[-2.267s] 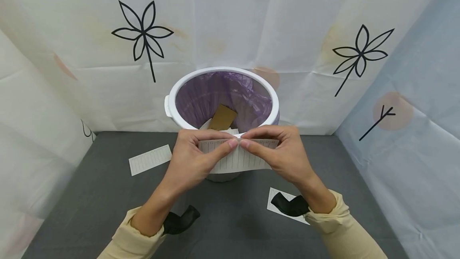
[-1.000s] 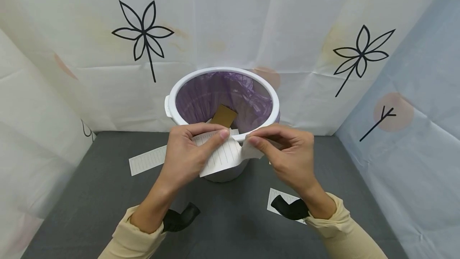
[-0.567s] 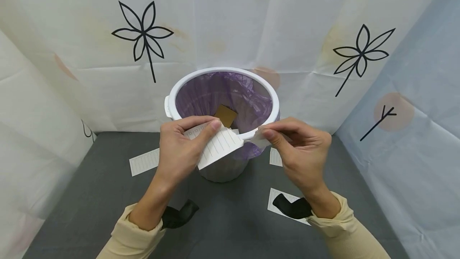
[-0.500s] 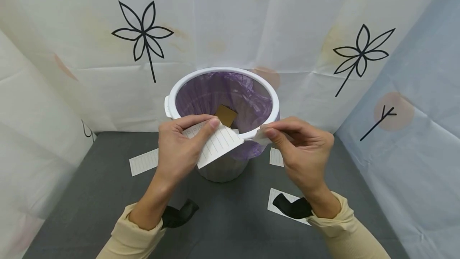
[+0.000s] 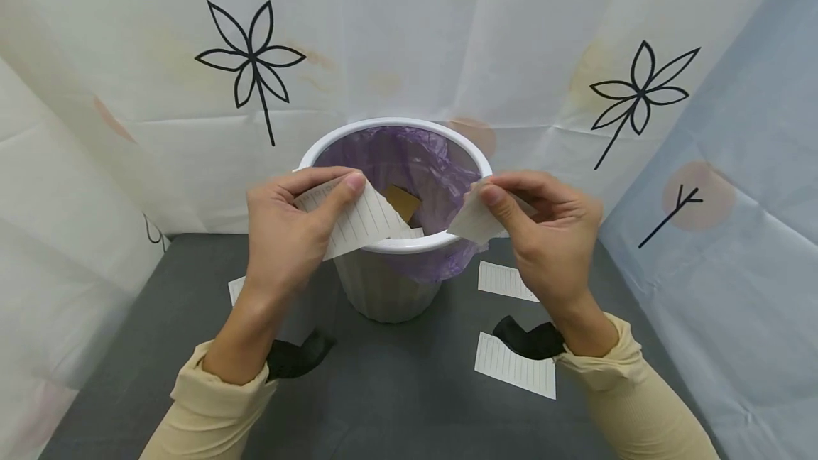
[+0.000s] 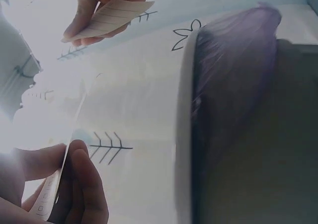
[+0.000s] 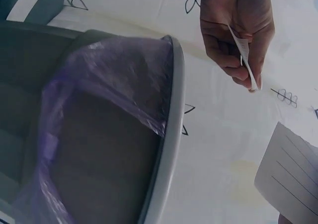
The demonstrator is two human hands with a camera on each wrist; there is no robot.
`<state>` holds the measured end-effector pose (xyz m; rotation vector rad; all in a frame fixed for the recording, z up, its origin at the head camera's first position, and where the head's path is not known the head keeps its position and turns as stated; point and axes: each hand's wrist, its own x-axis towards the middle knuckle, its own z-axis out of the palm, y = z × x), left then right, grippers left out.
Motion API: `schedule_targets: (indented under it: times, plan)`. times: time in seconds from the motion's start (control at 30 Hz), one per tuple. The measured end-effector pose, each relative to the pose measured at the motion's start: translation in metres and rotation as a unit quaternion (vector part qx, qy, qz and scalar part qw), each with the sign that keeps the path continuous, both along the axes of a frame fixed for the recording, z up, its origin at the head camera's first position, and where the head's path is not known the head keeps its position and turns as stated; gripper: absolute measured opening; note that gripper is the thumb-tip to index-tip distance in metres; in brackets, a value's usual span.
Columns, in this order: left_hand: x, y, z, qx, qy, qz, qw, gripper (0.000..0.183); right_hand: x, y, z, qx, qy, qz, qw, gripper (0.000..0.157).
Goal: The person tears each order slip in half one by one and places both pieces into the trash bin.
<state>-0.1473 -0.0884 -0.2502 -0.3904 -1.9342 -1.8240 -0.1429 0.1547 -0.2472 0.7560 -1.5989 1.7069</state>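
Note:
My left hand [image 5: 287, 233] pinches a torn piece of lined paper [image 5: 366, 222] between thumb and fingers, just above the near left rim of the white trash bin [image 5: 386, 289]. Over the right side of the rim, my right hand [image 5: 552, 233] pinches a second torn piece of the same paper [image 5: 476, 218]. The two pieces are apart, each with a ragged edge. In the left wrist view the right hand's paper [image 6: 117, 18] shows its lines. A brown piece of cardboard [image 5: 402, 201] and some white paper lie inside the bin, partly hidden.
A purple bag [image 5: 441, 155] lines the bin and hangs over its rim. Lined paper slips lie on the dark grey table [image 5: 396, 389]: one at front right [image 5: 514, 366], one behind it [image 5: 507, 281], one at left [image 5: 236, 289] mostly hidden by the left forearm.
The single sheet held by both hands has been torn into two pieces. Both hands have since moved apart and upward, uncovering more of the bin and the right-hand slips.

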Motion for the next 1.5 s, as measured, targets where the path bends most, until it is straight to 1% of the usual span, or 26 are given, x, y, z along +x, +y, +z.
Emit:
schedule_targets:
  times: [0.1,0.23,0.3,0.4,0.53,0.63,0.8,0.9,1.07,1.2,1.33,1.5]
  plan:
    - [-0.005,-0.003,0.009,0.003,-0.004,0.0,1.0,0.02,-0.008,0.001,0.007,0.013,-0.005,-0.009,1.0,0.011]
    - [-0.013,-0.004,0.022,0.018,-0.01,-0.01,0.9997,0.021,-0.02,0.002,0.017,0.041,-0.012,-0.024,0.999,0.009]
    - [-0.017,-0.003,0.028,0.028,-0.012,-0.018,0.9994,0.021,-0.026,0.002,0.022,0.046,-0.019,-0.023,0.998,0.009]
    - [-0.022,-0.003,0.038,0.034,-0.015,-0.029,0.9989,0.02,-0.034,-0.001,0.029,0.042,-0.037,-0.017,0.998,0.008]
    - [-0.032,-0.001,0.05,0.05,-0.023,-0.049,0.9973,0.017,-0.048,-0.007,0.04,0.028,-0.063,0.0,0.998,0.012]
    - [-0.042,0.001,0.056,0.064,-0.036,-0.061,0.9954,0.014,-0.059,-0.011,0.047,0.024,-0.076,0.017,0.997,0.013]
    - [-0.057,0.002,0.065,0.078,-0.048,-0.065,0.9937,0.012,-0.075,-0.017,0.058,0.02,-0.089,0.038,0.995,0.011]
    - [-0.065,0.002,0.069,0.083,-0.059,-0.07,0.9923,0.012,-0.082,-0.022,0.065,0.008,-0.113,0.056,0.992,0.009]
    - [-0.076,0.001,0.073,0.093,-0.095,-0.09,0.987,0.01,-0.092,-0.029,0.071,0.0,-0.15,0.085,0.985,0.008]
    - [-0.084,0.001,0.074,0.097,-0.112,-0.097,0.9842,0.009,-0.1,-0.033,0.071,0.009,-0.159,0.098,0.982,0.009]
    - [-0.093,0.003,0.073,0.104,-0.127,-0.102,0.9811,0.006,-0.108,-0.035,0.068,0.019,-0.164,0.102,0.981,0.009]
    - [-0.104,0.004,0.069,0.102,-0.149,-0.11,0.9774,0.004,-0.119,-0.037,0.064,0.015,-0.204,0.099,0.974,0.011]
